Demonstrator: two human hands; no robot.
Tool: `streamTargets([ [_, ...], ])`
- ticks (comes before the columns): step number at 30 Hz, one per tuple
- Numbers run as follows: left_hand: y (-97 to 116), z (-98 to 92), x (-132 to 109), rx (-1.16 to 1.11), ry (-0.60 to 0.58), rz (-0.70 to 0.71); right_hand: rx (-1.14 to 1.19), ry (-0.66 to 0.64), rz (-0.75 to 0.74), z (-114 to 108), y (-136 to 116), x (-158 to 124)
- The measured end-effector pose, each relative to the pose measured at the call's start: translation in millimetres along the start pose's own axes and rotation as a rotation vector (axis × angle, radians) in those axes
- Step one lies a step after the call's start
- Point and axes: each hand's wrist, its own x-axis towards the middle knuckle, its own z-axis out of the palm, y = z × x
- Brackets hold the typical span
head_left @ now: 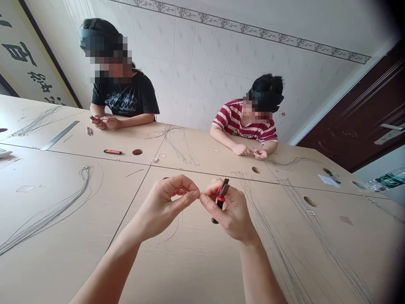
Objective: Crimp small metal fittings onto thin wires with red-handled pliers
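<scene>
My left hand (167, 202) is raised over the light wooden table (196, 261), its thumb and forefinger pinched on a thin grey wire (172, 234) that hangs down in a loop to the tabletop. My right hand (232, 211) meets it fingertip to fingertip at the wire's end. The right hand's other fingers are wrapped round small red-and-black pliers (220, 197), whose jaws point up and whose handle sticks out below the palm.
Bundles of thin wire (47, 217) lie to the left and more wire strands (284, 253) to the right. Across the table sit a person in a black shirt (125, 99) and a person in a striped shirt (242, 124), both handling small parts. A metal ruler (60, 135) and round table holes (137, 152) are nearby.
</scene>
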Motion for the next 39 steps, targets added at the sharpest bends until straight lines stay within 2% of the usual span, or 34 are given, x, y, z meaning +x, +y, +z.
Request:
streamTargets([
  [8,2.3,1.9,0.6,0.149,0.049,0.030,-0.050,0.017,0.019,0.6,1.5,-0.3],
  [19,-0.5,1.8,1.0,0.218,0.030,0.021,-0.297,0.037,-0.104,0.1,5.2,0.9],
  [39,0.8,0.4,1.1,-0.003,-0.018,0.017,-0.154,0.032,-0.092,-4.5,3.9,-0.9],
])
